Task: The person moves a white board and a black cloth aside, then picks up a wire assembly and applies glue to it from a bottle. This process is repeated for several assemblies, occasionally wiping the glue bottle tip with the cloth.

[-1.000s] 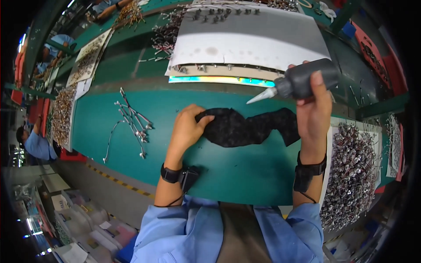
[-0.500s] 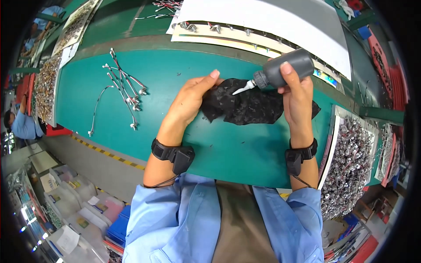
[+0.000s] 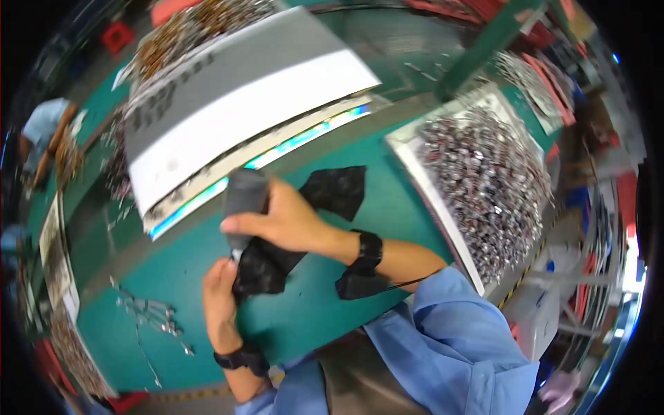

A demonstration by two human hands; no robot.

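Note:
My right hand (image 3: 290,221) is wrapped round a dark grey squeeze bottle (image 3: 245,192), which points nozzle down. Its white nozzle (image 3: 236,254) is just above the fingertips of my left hand (image 3: 220,297). Those fingers are closed at the left edge of a crumpled black cloth (image 3: 259,275) and seem to pinch it. Part of the cloth is hidden under my right hand and wrist, and its far end (image 3: 340,190) spreads out beyond them on the green work surface (image 3: 325,304). Motion blurs the hands somewhat, so I cannot tell whether the nozzle touches the cloth.
On the left lie several thin wire leads with metal ends (image 3: 155,315). A white-topped board (image 3: 249,117) with a row of small parts along its front edge stands behind the bottle. To the right, a tray (image 3: 443,225) is heaped with metal parts. Another person (image 3: 48,131) is at far left.
My view has swung to the right and tilted. The bottle has turned from lying nearly level to nozzle down, nearer my left hand. The left hand's raised thumb has come in toward its fingers.

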